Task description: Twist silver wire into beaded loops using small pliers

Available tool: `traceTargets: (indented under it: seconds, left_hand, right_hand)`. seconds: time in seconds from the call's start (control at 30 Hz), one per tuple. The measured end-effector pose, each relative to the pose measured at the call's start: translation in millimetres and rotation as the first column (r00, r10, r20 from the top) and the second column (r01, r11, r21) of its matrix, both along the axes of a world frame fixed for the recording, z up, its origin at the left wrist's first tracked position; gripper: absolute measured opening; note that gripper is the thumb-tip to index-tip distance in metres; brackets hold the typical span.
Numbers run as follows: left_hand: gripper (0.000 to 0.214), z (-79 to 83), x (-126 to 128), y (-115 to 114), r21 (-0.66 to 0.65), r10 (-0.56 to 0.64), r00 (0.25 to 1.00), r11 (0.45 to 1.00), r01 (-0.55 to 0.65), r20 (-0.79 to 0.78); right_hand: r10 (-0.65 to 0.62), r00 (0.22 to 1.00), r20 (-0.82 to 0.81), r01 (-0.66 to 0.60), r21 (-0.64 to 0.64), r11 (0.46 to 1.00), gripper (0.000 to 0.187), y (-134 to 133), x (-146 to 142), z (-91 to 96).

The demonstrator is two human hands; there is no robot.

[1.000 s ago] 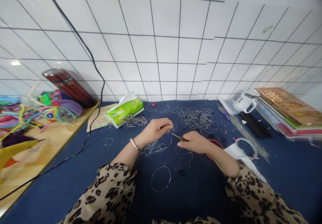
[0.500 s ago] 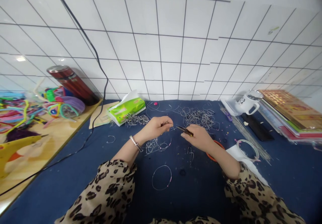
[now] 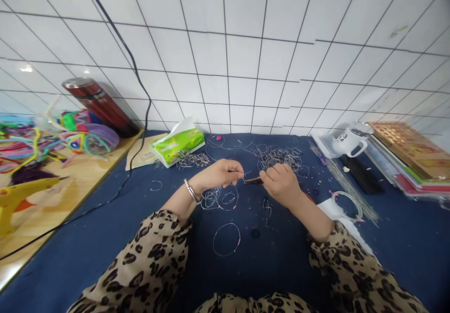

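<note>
My left hand is pinched shut on a thin silver wire just above the blue cloth. My right hand is closed round small dark pliers, whose tip points left at the wire between my fingers. Below the hands lie several bent wire loops with pink beads, and a single wire ring nearer to me. A pile of cut wire pieces lies just beyond my right hand.
A green tissue pack, a red flask and coloured pipe cleaners are at the left. A yellow glue gun lies on the wooden board. A white mug, stacked books and straight wires are at the right.
My right hand has moved up and left with the pliers, closing in on my left hand's fingertips. The view has shifted slightly downward.
</note>
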State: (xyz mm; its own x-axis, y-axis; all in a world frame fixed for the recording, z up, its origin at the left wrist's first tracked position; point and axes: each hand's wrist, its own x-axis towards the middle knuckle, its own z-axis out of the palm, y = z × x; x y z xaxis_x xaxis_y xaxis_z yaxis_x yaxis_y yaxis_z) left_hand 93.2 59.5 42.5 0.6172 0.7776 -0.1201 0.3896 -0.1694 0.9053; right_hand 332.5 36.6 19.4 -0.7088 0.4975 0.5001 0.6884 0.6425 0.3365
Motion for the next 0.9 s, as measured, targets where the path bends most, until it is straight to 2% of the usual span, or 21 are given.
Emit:
traceTargets:
  seconds: [0.3, 0.7, 0.9]
  left_hand:
    - [0.02, -5.5, -1.7, 1.9, -0.124, -0.045, 0.998, 0.991, 0.049, 0.033]
    - [0.017, -5.3, 0.4, 1.1, -0.041, -0.005, 0.998, 0.999, 0.008, 0.056]
    - [0.016, -7.2, 1.8, 0.7, -0.046, 0.008, 0.997, 0.999, -0.005, 0.077]
  right_hand:
    - [0.059, 0.998, 0.004, -0.059, 0.048, 0.997, 0.016, 0.2, -1.7, -4.5]
    - [-0.006, 1.0, -0.005, 0.006, 0.032, 0.999, 0.014, -3.7, -3.7, -2.4]
    - [-0.034, 0.999, -0.006, 0.034, 0.021, 0.999, 0.014, -4.9, -3.8, -4.0]
